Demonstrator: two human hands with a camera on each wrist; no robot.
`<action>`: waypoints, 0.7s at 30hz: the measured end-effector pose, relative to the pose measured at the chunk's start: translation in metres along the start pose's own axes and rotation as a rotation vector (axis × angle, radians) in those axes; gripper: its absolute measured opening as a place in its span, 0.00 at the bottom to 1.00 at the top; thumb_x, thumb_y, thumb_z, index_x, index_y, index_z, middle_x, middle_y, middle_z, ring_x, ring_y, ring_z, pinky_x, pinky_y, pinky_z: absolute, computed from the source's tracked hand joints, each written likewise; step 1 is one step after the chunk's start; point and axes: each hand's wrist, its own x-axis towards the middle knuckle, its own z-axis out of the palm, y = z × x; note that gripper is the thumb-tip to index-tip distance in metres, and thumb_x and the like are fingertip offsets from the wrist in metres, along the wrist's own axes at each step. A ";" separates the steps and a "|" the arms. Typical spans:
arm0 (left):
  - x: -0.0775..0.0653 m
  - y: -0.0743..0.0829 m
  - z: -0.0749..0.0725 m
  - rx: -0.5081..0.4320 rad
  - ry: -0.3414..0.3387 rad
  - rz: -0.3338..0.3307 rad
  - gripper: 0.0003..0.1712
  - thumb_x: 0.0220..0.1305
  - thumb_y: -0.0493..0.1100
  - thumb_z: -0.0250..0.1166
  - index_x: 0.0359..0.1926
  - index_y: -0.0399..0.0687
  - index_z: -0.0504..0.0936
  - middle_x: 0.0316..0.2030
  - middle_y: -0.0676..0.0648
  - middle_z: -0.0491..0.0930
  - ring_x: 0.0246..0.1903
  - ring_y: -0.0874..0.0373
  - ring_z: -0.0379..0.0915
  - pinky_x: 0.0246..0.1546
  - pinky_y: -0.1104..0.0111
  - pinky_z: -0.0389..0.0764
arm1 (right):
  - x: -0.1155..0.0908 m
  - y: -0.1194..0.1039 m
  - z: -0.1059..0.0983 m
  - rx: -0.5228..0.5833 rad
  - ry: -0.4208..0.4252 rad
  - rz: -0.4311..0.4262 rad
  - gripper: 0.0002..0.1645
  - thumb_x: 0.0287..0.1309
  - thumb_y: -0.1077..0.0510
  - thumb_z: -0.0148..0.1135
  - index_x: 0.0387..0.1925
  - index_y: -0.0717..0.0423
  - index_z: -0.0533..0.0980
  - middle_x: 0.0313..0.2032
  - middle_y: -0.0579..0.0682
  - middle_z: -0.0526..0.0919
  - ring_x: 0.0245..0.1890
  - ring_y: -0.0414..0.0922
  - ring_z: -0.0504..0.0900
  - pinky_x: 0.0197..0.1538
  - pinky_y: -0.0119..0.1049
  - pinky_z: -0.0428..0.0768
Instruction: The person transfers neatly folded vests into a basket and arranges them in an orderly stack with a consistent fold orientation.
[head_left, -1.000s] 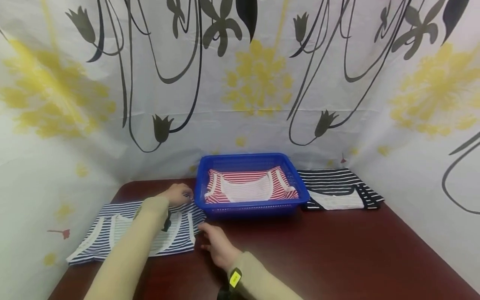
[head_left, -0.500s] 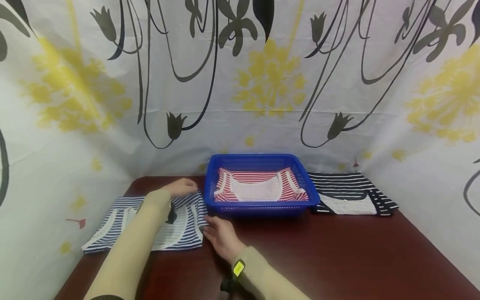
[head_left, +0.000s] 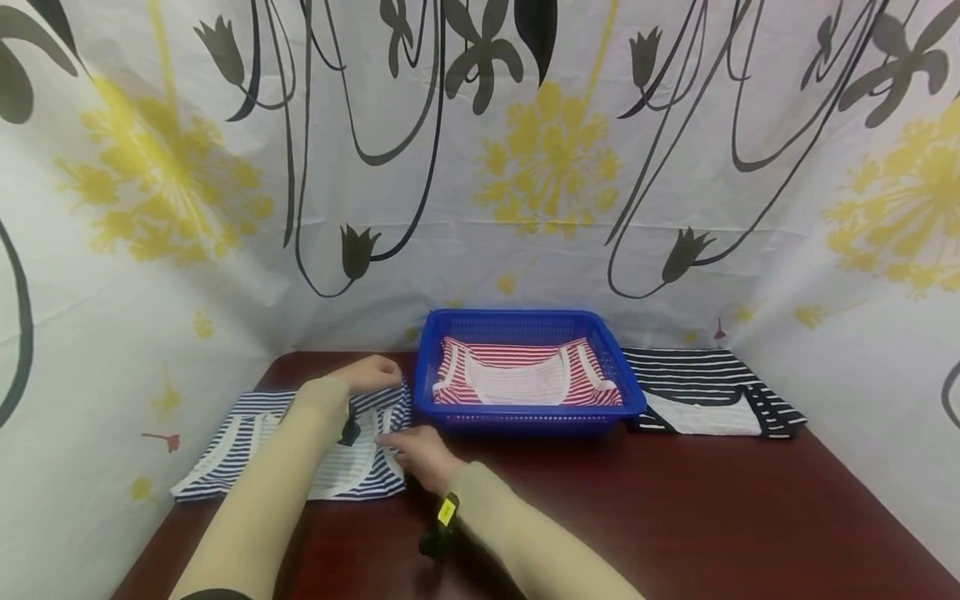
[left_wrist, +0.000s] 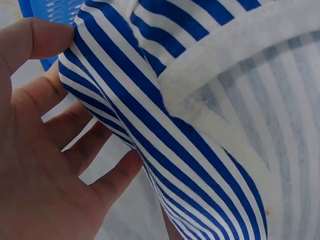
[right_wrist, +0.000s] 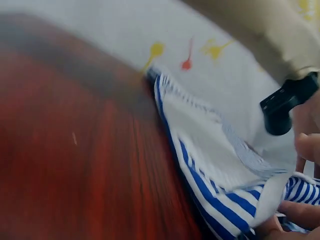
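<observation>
A blue-and-white striped shirt with white trim lies folded flat at the left of the table. My left hand pinches its far right corner between thumb and forefinger; in the left wrist view the other fingers spread behind the cloth. At the shirt's near right side my right hand pinches the edge, and the right wrist view has its fingers at the white trim band. The cloth between both hands is bunched and slightly raised. My left forearm covers part of the shirt's middle.
A blue plastic basket stands at the back centre, holding a red-and-white striped shirt. Right of it lies a folded black-and-white striped shirt. Patterned white cloth walls off the back and sides of the dark red table.
The view has swung a little to the left. My right hand has moved from beside the shirt's right edge onto it and taken hold; my left hand keeps the far corner, which is now lifted somewhat.
</observation>
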 end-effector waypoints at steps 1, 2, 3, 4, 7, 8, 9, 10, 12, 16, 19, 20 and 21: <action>0.001 0.001 0.000 -0.004 -0.005 -0.006 0.11 0.65 0.40 0.56 0.24 0.43 0.74 0.22 0.50 0.71 0.26 0.57 0.67 0.33 0.66 0.69 | 0.003 -0.001 0.000 -0.089 0.016 -0.007 0.10 0.53 0.59 0.70 0.23 0.59 0.77 0.16 0.42 0.68 0.16 0.37 0.66 0.22 0.27 0.67; 0.001 0.001 0.000 -0.005 -0.010 -0.015 0.11 0.65 0.41 0.56 0.25 0.43 0.75 0.22 0.49 0.72 0.27 0.57 0.68 0.34 0.66 0.69 | 0.005 -0.001 0.001 -0.181 0.030 -0.017 0.12 0.51 0.58 0.71 0.21 0.56 0.75 0.15 0.42 0.67 0.16 0.36 0.65 0.21 0.27 0.66; 0.002 0.001 0.000 -0.005 -0.013 -0.023 0.11 0.66 0.41 0.57 0.26 0.43 0.76 0.23 0.49 0.72 0.28 0.56 0.69 0.35 0.65 0.70 | 0.007 -0.002 0.001 -0.272 0.046 -0.027 0.14 0.49 0.57 0.72 0.19 0.55 0.74 0.15 0.41 0.66 0.15 0.37 0.64 0.20 0.27 0.65; 0.003 0.001 0.000 -0.012 -0.018 -0.036 0.11 0.67 0.42 0.57 0.27 0.44 0.76 0.24 0.48 0.73 0.28 0.56 0.69 0.35 0.65 0.70 | 0.009 -0.001 0.001 -0.351 0.064 -0.035 0.15 0.47 0.57 0.73 0.18 0.54 0.73 0.15 0.41 0.65 0.15 0.37 0.64 0.20 0.28 0.64; 0.005 0.001 0.002 -0.008 -0.026 -0.047 0.11 0.67 0.44 0.57 0.29 0.45 0.78 0.26 0.48 0.76 0.30 0.56 0.71 0.37 0.64 0.71 | 0.013 0.001 0.001 -0.484 0.099 -0.052 0.13 0.46 0.60 0.73 0.18 0.58 0.75 0.17 0.43 0.70 0.18 0.39 0.68 0.21 0.29 0.68; 0.006 0.001 0.002 -0.002 -0.027 -0.047 0.11 0.68 0.44 0.57 0.29 0.45 0.79 0.26 0.49 0.76 0.30 0.56 0.71 0.37 0.65 0.71 | 0.014 0.002 0.000 -0.496 0.105 -0.048 0.12 0.47 0.61 0.71 0.19 0.60 0.76 0.19 0.44 0.71 0.20 0.39 0.69 0.23 0.29 0.70; 0.008 0.001 0.003 0.006 -0.026 -0.044 0.11 0.67 0.44 0.57 0.29 0.45 0.79 0.26 0.49 0.76 0.30 0.56 0.71 0.37 0.65 0.71 | 0.015 0.003 0.000 -0.495 0.111 -0.039 0.10 0.48 0.61 0.70 0.20 0.61 0.76 0.20 0.45 0.72 0.21 0.40 0.69 0.24 0.30 0.70; 0.009 0.001 0.003 0.019 -0.025 -0.038 0.11 0.67 0.44 0.57 0.29 0.45 0.79 0.27 0.49 0.76 0.30 0.57 0.71 0.37 0.65 0.71 | 0.016 0.004 -0.001 -0.479 0.115 -0.029 0.09 0.49 0.62 0.67 0.22 0.63 0.77 0.21 0.46 0.72 0.22 0.40 0.70 0.25 0.30 0.71; 0.011 0.002 0.005 0.056 -0.017 -0.014 0.11 0.67 0.43 0.57 0.29 0.44 0.79 0.27 0.49 0.76 0.30 0.57 0.71 0.37 0.64 0.72 | 0.017 0.005 -0.004 -0.410 0.097 -0.005 0.06 0.51 0.63 0.63 0.27 0.65 0.78 0.25 0.48 0.76 0.25 0.41 0.74 0.29 0.32 0.75; 0.016 0.002 0.009 0.137 0.005 -0.002 0.08 0.64 0.41 0.58 0.31 0.43 0.81 0.28 0.49 0.78 0.31 0.56 0.72 0.39 0.62 0.74 | 0.018 0.003 -0.011 -0.223 -0.010 0.080 0.10 0.55 0.64 0.57 0.37 0.67 0.77 0.31 0.52 0.81 0.29 0.43 0.79 0.35 0.36 0.81; 0.023 -0.001 0.017 0.223 0.016 -0.004 0.06 0.61 0.40 0.61 0.32 0.44 0.83 0.30 0.50 0.79 0.33 0.56 0.73 0.42 0.60 0.76 | 0.018 0.002 -0.016 -0.148 -0.106 0.167 0.08 0.61 0.64 0.54 0.38 0.65 0.76 0.31 0.52 0.80 0.28 0.43 0.79 0.33 0.37 0.81; 0.026 -0.003 0.020 0.255 0.019 -0.009 0.06 0.60 0.41 0.62 0.32 0.44 0.84 0.30 0.50 0.80 0.33 0.56 0.73 0.42 0.59 0.76 | 0.017 0.001 -0.017 -0.147 -0.127 0.194 0.07 0.62 0.63 0.53 0.36 0.63 0.75 0.29 0.51 0.79 0.27 0.43 0.77 0.30 0.36 0.80; 0.030 -0.006 0.023 0.291 0.024 -0.009 0.06 0.59 0.42 0.63 0.31 0.45 0.84 0.29 0.51 0.79 0.32 0.56 0.73 0.41 0.60 0.76 | 0.017 0.000 -0.018 -0.160 -0.144 0.215 0.06 0.62 0.62 0.52 0.33 0.61 0.74 0.26 0.50 0.77 0.25 0.43 0.76 0.27 0.35 0.78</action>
